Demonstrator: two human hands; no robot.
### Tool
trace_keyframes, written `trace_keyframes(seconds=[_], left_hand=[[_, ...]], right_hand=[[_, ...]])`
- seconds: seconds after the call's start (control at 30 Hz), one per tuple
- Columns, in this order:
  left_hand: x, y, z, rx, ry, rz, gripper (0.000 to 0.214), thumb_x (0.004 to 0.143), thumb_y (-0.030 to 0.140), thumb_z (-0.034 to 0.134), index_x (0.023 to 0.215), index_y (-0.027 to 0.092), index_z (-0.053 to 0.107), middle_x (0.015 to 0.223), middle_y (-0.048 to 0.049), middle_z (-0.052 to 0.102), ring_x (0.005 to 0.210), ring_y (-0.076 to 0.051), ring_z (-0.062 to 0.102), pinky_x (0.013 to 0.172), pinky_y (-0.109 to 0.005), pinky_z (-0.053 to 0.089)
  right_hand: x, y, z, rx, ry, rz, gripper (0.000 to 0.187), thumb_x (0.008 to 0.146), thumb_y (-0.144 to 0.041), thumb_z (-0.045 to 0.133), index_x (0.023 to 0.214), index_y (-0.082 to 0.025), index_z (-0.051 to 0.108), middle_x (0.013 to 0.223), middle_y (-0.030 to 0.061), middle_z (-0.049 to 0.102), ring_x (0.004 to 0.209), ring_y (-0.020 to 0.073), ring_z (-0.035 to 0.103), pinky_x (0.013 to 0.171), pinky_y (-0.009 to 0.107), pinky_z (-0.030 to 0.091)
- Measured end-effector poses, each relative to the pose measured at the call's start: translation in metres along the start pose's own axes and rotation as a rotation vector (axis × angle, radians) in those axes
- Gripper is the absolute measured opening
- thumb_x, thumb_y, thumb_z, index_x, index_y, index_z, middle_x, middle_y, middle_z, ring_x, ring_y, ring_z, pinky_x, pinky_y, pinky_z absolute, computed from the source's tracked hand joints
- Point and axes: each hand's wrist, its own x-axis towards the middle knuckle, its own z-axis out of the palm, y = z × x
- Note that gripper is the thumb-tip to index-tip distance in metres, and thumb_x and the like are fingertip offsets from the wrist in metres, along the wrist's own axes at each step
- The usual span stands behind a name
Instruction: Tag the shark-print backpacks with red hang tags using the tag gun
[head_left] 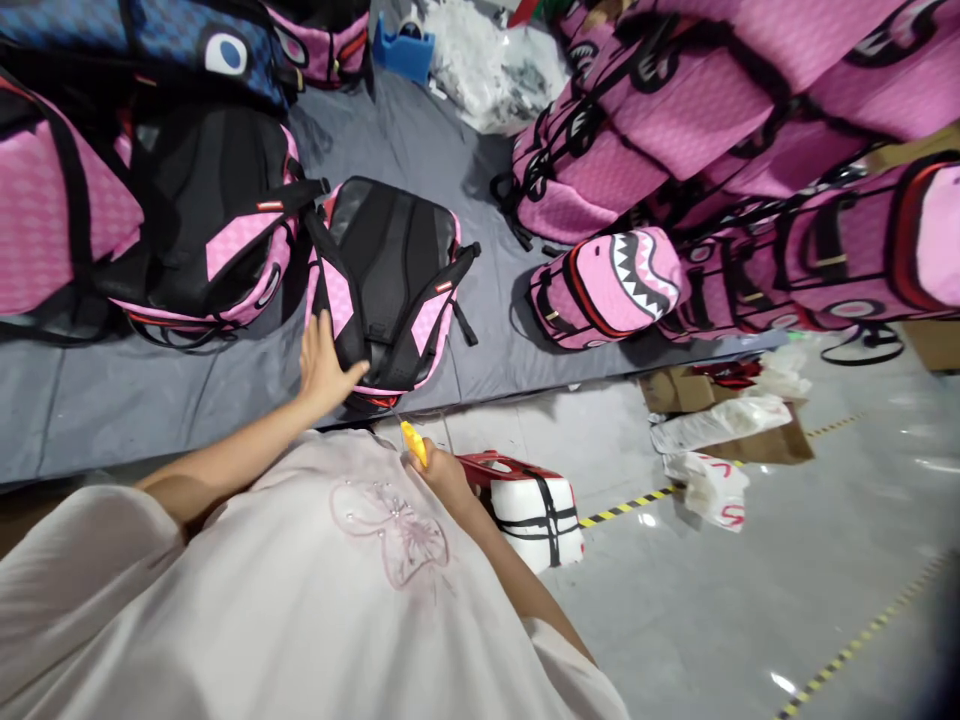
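A pink and black backpack (390, 270) lies on the grey-covered table (480, 350), its padded black back panel and shoulder straps facing up. My left hand (324, 365) rests on its near left corner, fingers and thumb spread, touching the strap side. Close to the table edge, my right hand (442, 478) is closed around a small yellow-handled tool (413, 443) that looks like thread snips. Its thin tip points toward the bottom of the backpack, but the tip's details are too small to make out.
More pink backpacks (217, 210) lie to the left, with a blue one (180, 50) behind. A pink pile (675, 140) stands on the right. At the back are a blue tape dispenser (405, 50) and clear plastic (495, 65). Below the edge stands a red stool (517, 468) with a white, black-strapped top.
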Motion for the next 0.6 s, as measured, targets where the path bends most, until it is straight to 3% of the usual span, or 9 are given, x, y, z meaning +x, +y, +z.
trace_keyframes(seconds=[0.07,0.1,0.2,0.3,0.5,0.6], left_hand=[[-0.008,-0.013,0.000,0.476,-0.209,0.343,0.089,0.063,0.023,0.083,0.146,0.021,0.050,0.164,-0.0138,0.030,0.154,-0.041,0.013,0.123,-0.059,0.013],[-0.006,-0.019,0.001,0.634,-0.314,0.454,0.086,0.064,0.021,0.080,0.146,0.021,0.052,0.164,-0.0130,0.030,0.155,-0.041,0.010,0.123,-0.060,0.004],[0.014,-0.031,0.007,0.873,-0.473,0.553,0.070,0.068,0.012,0.066,0.138,0.013,0.060,0.152,-0.0212,0.046,0.148,-0.042,0.030,0.124,-0.057,0.002],[0.035,-0.031,0.020,0.957,-0.450,0.507,0.054,0.071,0.009,0.057,0.124,0.008,0.068,0.133,-0.0279,0.060,0.128,-0.042,0.053,0.121,-0.055,0.016],[0.043,-0.017,0.055,0.879,-0.331,0.545,0.055,0.067,0.010,0.060,0.121,0.010,0.068,0.137,-0.0275,0.058,0.129,-0.041,0.052,0.119,-0.052,0.020],[0.057,0.010,0.080,0.805,-0.298,0.493,0.038,0.066,0.013,0.063,0.103,0.016,0.074,0.107,-0.0242,0.071,0.112,-0.042,0.062,0.107,-0.052,0.036]], right_hand=[[0.006,-0.007,-0.007,0.081,-0.037,-0.067,0.030,0.102,-0.040,0.047,0.118,-0.018,0.061,0.101,0.0083,0.075,0.091,0.0221,0.068,0.068,0.026,0.036],[0.009,-0.010,-0.010,0.113,-0.057,-0.097,0.031,0.101,-0.040,0.048,0.118,-0.018,0.061,0.104,0.0082,0.074,0.093,0.0219,0.068,0.068,0.025,0.036],[0.014,-0.016,-0.017,0.165,-0.132,-0.113,0.031,0.099,-0.039,0.051,0.117,-0.017,0.063,0.109,0.0090,0.073,0.096,0.0219,0.067,0.067,0.025,0.036],[0.013,-0.017,-0.020,0.214,-0.139,-0.078,0.028,0.097,-0.037,0.052,0.114,-0.019,0.065,0.108,0.0081,0.074,0.095,0.0218,0.067,0.067,0.025,0.035],[0.000,-0.010,-0.014,0.327,0.033,0.043,0.030,0.097,-0.040,0.048,0.113,-0.021,0.064,0.098,0.0068,0.074,0.086,0.0206,0.068,0.061,0.025,0.033],[-0.005,-0.010,-0.018,0.400,0.151,0.126,0.029,0.096,-0.042,0.050,0.111,-0.022,0.064,0.095,0.0065,0.074,0.082,0.0203,0.068,0.060,0.026,0.033]])
